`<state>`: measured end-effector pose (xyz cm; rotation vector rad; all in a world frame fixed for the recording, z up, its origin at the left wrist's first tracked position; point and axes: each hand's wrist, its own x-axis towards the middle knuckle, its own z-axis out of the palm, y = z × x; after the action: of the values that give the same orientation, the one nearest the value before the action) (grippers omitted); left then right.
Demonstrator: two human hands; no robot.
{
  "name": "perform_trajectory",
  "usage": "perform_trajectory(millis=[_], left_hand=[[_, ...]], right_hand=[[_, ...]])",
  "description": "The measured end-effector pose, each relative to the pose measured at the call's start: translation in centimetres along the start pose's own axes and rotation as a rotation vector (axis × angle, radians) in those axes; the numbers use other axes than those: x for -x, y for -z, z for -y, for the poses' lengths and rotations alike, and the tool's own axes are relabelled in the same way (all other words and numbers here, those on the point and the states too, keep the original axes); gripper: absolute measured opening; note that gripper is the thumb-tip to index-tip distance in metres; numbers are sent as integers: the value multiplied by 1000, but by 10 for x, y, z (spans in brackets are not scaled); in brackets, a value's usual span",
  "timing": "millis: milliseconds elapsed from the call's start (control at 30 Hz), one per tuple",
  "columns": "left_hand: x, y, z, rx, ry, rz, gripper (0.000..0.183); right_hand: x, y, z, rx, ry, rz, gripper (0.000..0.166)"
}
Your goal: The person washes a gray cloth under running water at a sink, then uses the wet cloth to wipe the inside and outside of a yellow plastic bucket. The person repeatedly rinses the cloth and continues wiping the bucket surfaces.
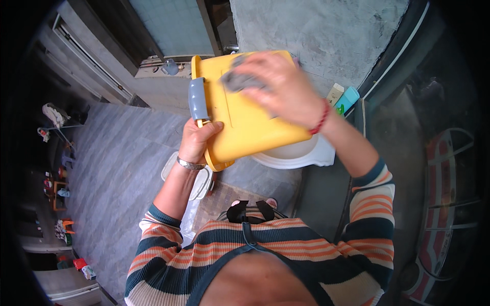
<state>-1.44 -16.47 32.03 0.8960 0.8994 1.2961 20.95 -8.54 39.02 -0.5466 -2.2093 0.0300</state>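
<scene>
A yellow plastic storage box [245,134] with a grey clip handle [197,99] is held up in front of me, tilted on its side. My left hand [197,141] grips its rimmed edge just below the handle, thumb over the yellow face. Against the upper part of that face, my right hand [281,86], blurred, holds a bunched grey cloth [245,78]. Partly hidden under the box is a white washbasin [294,162].
By the basin stand a beige carton [335,93] and a teal bottle [347,100]. White plastic lids [201,183] lie low at left, near a patterned mat [218,202]. On the window sill sits a small bluish jar [171,67]. A dark glass panel [398,153] borders the right side.
</scene>
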Motion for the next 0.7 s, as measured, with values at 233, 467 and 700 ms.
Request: perform_trajectory(millis=[233,467,700], left_hand=[[5,0,7,-26,15,11,29],[-3,-4,14,-91,-52,85,30],[-18,12,12,70,17,53,28]], right_hand=[[-13,-64,-38,284,26,119,37],[-47,-37,-70,285,-344,279,32],[-7,-66,4,-119,-96,69,41]])
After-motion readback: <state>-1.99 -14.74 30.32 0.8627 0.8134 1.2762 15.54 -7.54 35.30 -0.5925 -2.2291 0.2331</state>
